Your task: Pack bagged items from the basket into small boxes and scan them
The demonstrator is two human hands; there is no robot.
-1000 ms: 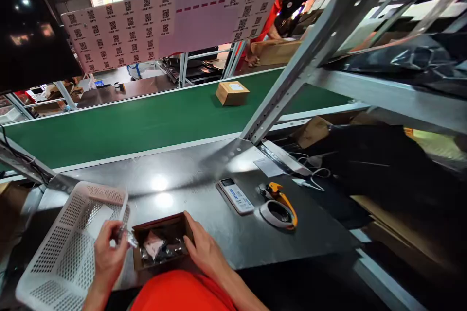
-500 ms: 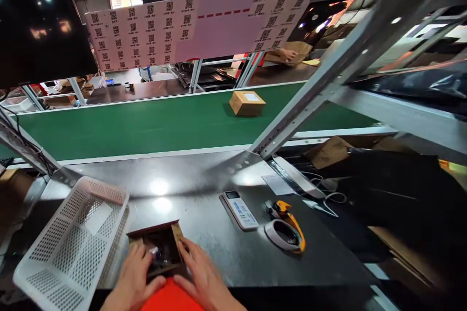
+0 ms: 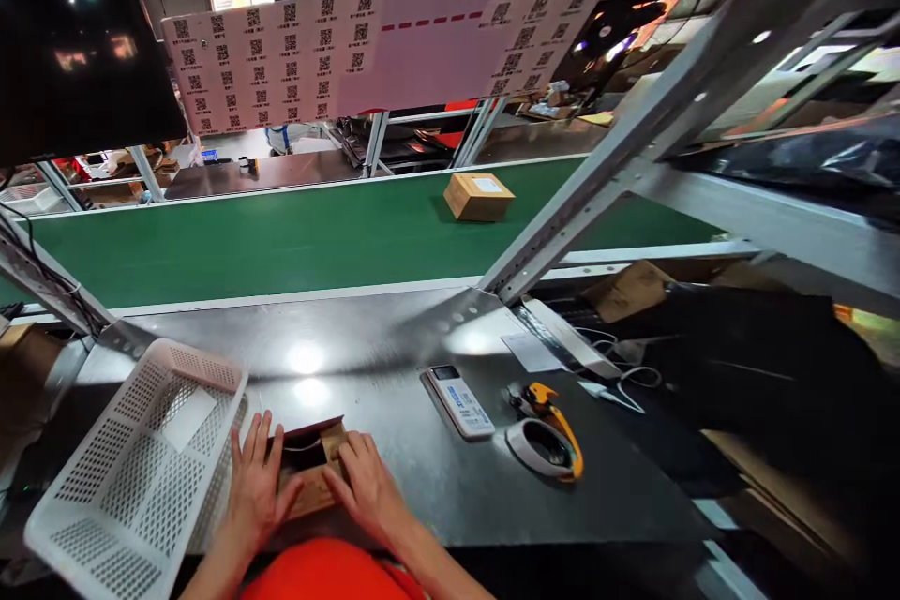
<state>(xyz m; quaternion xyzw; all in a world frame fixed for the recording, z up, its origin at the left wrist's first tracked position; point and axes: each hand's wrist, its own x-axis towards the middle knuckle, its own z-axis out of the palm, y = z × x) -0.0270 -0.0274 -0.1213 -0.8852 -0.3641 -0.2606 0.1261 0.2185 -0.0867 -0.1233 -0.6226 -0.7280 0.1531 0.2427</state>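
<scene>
A small brown cardboard box (image 3: 314, 456) lies on the dark metal worktable (image 3: 394, 347), near its front edge. My left hand (image 3: 254, 484) lies flat on the box's left side, fingers stretched out and its thumb over a folded flap. My right hand (image 3: 366, 484) presses on the right flap, fingers bent over its edge. The flaps are partly folded in and a dark gap at the top still shows inside. What the box holds is hidden.
A white perforated plastic basket (image 3: 133, 469) sits left of the box. To the right lie a white remote-like device (image 3: 458, 401) and an orange tape dispenser (image 3: 548, 431). Beyond runs a green conveyor belt (image 3: 246, 239) carrying a sealed carton (image 3: 478, 196). A slanted metal strut (image 3: 633, 131) crosses overhead.
A second ago my left hand held a small wrapped item over the open box. Both hands then came down onto the box and folded its flaps inward.
</scene>
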